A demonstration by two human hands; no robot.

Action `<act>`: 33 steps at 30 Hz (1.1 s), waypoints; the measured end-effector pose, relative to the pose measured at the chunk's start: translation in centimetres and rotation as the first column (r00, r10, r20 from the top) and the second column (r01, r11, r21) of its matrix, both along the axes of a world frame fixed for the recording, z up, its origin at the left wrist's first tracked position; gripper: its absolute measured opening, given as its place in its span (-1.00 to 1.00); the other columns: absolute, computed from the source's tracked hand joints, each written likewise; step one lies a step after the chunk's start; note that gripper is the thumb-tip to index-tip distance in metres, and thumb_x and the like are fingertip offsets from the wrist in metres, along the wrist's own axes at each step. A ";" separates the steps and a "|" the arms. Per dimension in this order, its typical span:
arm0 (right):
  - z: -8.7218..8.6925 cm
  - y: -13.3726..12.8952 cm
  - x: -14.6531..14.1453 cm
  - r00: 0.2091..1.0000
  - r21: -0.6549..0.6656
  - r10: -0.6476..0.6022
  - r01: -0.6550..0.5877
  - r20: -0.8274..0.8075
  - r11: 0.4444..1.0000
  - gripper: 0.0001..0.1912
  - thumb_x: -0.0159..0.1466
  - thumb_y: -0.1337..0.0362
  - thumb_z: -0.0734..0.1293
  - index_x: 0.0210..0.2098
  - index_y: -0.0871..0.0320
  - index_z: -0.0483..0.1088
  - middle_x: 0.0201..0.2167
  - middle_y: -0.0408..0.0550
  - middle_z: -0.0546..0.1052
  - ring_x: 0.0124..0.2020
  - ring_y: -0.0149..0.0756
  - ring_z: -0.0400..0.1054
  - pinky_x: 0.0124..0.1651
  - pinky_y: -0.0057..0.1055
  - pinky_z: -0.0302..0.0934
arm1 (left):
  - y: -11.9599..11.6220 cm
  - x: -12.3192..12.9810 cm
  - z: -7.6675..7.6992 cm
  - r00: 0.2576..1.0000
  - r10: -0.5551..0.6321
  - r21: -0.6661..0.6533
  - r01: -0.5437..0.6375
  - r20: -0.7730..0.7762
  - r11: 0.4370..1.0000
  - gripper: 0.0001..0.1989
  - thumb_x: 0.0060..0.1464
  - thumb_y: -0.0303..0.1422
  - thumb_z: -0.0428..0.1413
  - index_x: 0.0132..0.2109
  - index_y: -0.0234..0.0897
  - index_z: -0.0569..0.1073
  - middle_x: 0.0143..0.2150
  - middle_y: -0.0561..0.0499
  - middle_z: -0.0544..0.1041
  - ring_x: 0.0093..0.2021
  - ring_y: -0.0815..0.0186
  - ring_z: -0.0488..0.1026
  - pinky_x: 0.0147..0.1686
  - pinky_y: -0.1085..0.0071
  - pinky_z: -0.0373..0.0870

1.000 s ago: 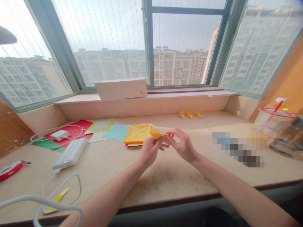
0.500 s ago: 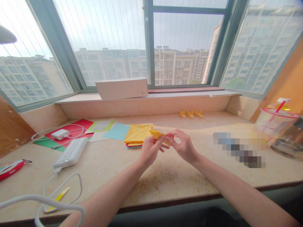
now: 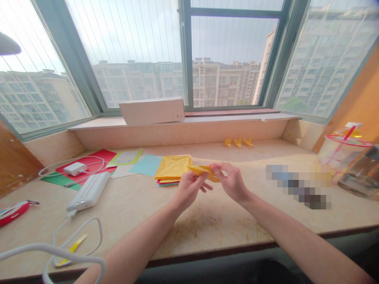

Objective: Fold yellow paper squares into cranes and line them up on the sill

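- One folded yellow paper (image 3: 199, 170), centered, pinched between fingers of the left hand (image 3: 188, 187) at 7 o'clock and the right hand (image 3: 233, 182) at 4.
- Paper stack (image 3: 172, 168), yellow on top, nearby at 9 o'clock.
- Three yellow origami cranes (image 3: 237, 142) at 2 o'clock.

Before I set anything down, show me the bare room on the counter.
Bare counter shows between the forearms, between the power bank and left forearm, and between the right hand and the cranes. Crowded: back left, where a charger lies over red paper; also beside the left hand, at the paper stack.
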State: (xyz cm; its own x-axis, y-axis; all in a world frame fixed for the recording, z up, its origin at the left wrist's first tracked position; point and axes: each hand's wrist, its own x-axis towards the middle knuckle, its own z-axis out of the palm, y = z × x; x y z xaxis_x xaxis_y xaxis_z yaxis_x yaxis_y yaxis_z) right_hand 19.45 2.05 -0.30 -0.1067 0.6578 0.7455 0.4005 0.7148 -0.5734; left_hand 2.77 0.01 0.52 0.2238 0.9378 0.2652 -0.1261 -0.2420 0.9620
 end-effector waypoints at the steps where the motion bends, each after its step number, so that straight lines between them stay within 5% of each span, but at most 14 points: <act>1: -0.1 0.0 0.0 1.000 0.003 -0.008 0.008 0.005 1.000 -0.79 0.35 0.16 0.27 -0.18 0.05 0.53 -0.23 -0.03 0.64 -0.21 -0.16 0.51 -0.11 -0.20 0.35 | 0.0 0.0 0.0 1.000 0.005 0.003 -0.005 -0.003 1.000 -0.60 0.05 -0.07 0.22 -0.20 -0.37 0.54 -0.43 -0.05 0.60 -0.53 0.27 0.58 -0.58 0.51 0.35; 17: 0.1 -0.3 -0.3 0.999 -0.009 -0.030 0.030 0.013 1.000 -0.84 0.31 0.19 0.33 -0.32 0.10 0.49 -0.39 -0.09 0.59 -0.35 -0.25 0.44 -0.22 -0.30 0.30 | 0.3 0.0 -0.4 0.999 0.022 0.037 -0.021 -0.041 0.999 -0.63 0.08 -0.09 0.20 -0.23 -0.37 0.57 -0.37 -0.08 0.62 -0.56 0.33 0.55 -0.63 0.55 0.32; 25: 0.6 -0.8 0.2 0.945 0.346 -0.123 0.011 0.302 0.938 -0.91 0.33 0.32 0.32 -0.25 0.09 0.49 -0.25 -0.03 0.59 -0.21 -0.19 0.44 -0.10 -0.20 0.21 | 0.3 0.0 -0.4 0.997 0.064 0.031 -0.063 -0.047 0.998 -0.63 0.09 -0.09 0.18 -0.27 -0.40 0.52 -0.41 -0.09 0.61 -0.54 0.29 0.57 -0.61 0.54 0.34; 33: 0.5 -1.1 0.1 0.926 0.382 -0.132 -0.014 0.354 0.924 -0.77 0.35 0.36 0.29 -0.03 0.06 0.48 -0.20 0.00 0.58 -0.18 -0.18 0.43 -0.11 -0.20 0.22 | 0.2 -0.2 0.0 0.997 0.082 0.036 -0.082 -0.012 0.996 -0.65 0.07 -0.12 0.20 -0.33 -0.40 0.51 -0.49 -0.05 0.57 -0.53 0.27 0.57 -0.60 0.53 0.36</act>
State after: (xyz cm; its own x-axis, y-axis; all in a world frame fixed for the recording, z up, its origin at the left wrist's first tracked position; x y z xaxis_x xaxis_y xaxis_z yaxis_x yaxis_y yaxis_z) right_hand 19.53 0.94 0.18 -0.3895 0.3551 0.8498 0.5775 0.8130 -0.0750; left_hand 2.56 0.22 0.48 0.1501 0.9432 0.2963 -0.0915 -0.2851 0.9541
